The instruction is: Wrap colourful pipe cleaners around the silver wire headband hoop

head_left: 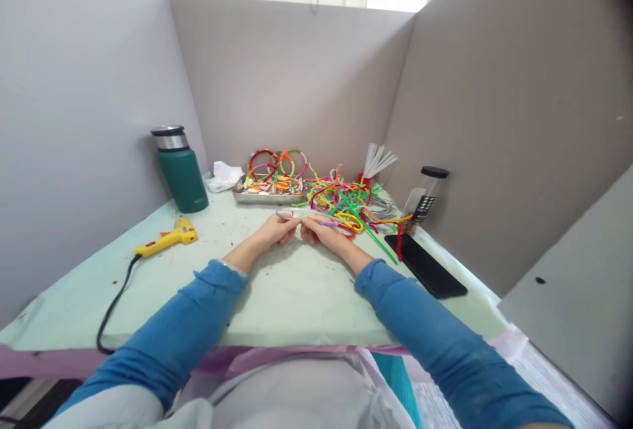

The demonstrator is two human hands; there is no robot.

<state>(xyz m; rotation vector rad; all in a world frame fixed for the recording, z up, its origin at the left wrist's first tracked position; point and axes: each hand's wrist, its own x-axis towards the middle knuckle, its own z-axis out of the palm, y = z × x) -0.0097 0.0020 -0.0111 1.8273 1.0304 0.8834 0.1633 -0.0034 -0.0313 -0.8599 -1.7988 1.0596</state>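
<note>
My left hand and my right hand meet over the middle of the table, fingers closed in pinches with the fingertips close together. Both grip a thin hoop, pale grey at the left and purple at the right, seemingly partly wrapped in pipe cleaner. Most of its near side is hidden by my fingers. Just beyond and to the right lies a tangled heap of coloured pipe cleaners. A metal tray of small shell-like pieces sits behind my left hand, and finished-looking colourful hoops lean above it.
At left are a yellow glue gun with a black cord and a green bottle. White tissue lies by the tray. At right are a black phone, a clear bottle and white sticks. Grey partitions enclose the table.
</note>
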